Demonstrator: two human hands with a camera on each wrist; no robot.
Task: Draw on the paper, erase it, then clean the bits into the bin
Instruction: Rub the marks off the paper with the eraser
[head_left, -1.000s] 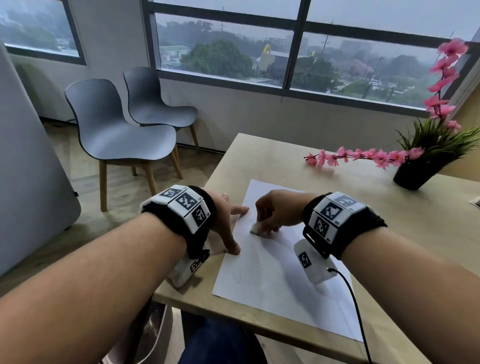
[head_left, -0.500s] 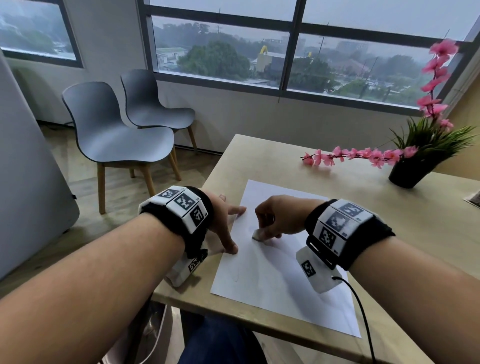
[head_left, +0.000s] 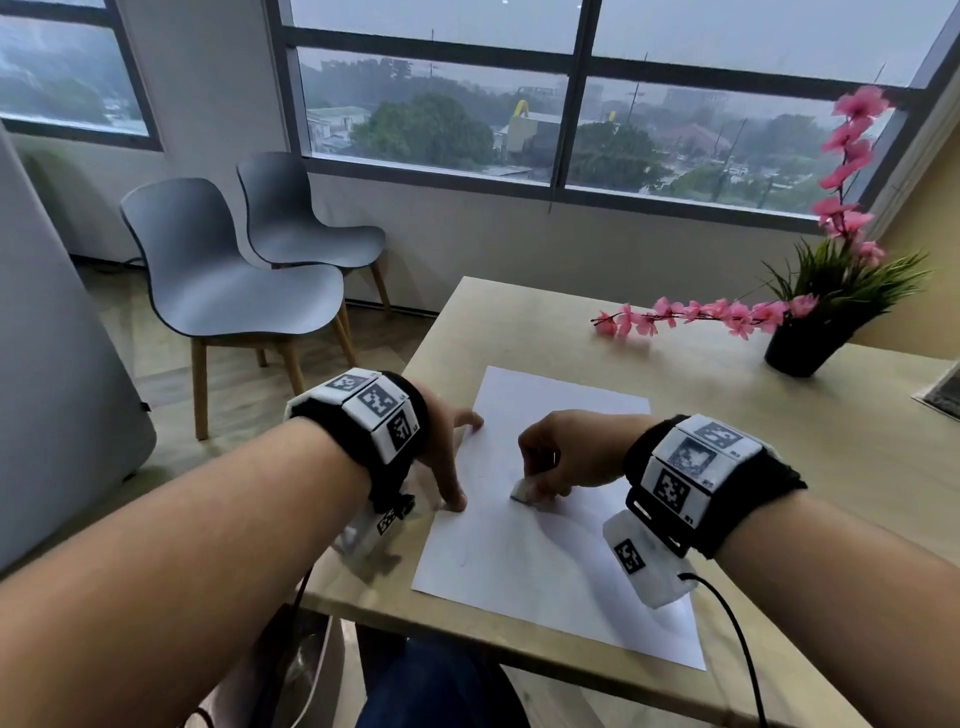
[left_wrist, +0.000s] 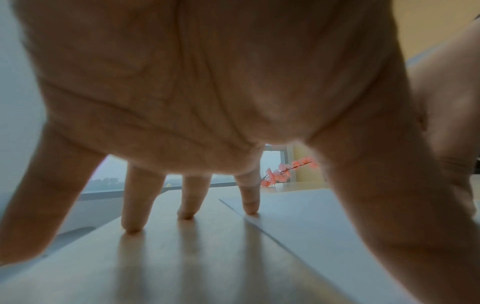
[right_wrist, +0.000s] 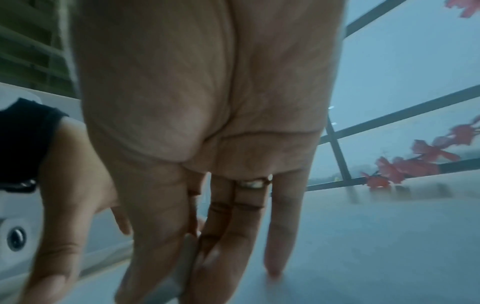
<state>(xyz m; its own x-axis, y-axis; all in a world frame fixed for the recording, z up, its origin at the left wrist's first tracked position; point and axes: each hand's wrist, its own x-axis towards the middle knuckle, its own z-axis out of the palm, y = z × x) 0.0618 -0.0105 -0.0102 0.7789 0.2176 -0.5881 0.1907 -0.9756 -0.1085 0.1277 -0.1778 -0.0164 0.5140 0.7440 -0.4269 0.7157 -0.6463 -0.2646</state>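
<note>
Two hands work one sheet, head view first: the paper (head_left: 561, 519) lies flat on the table (head_left: 519, 322) near its front left corner. The left hand (head_left: 447, 457) is planted at the sheet's left edge, fingers spread and straight, thumb tip and forefinger tip on the paper; judged purpose, to pin the sheet so rubbing does not drag or crease it. The right hand (head_left: 566, 457) is curled down over a small white eraser (head_left: 522, 491), clamped between thumb and fingers, its lower face on the paper near the sheet's middle left. Faint pencil traces show lower on the sheet, so erasing looks unfinished. Bits are too small to make out. A bin may be the pale object below the table edge; cannot tell. A plant (head_left: 810, 312) stands well apart at the far right, clear of the work. Left wrist view: fingers (left_wrist: 246, 197) apart and straight, tips down as props; forefinger on the paper (left_wrist: 324, 226), the middle two on bare table (left_wrist: 182, 257), straddling the sheet's edge. Right wrist view, blurred: thumb and fingers (right_wrist: 228, 236) together, pinching the grey-white eraser (right_wrist: 179, 267) low to the paper (right_wrist: 363, 236); little finger apart, tip touching the sheet, likely steadying the stroke.
</note>
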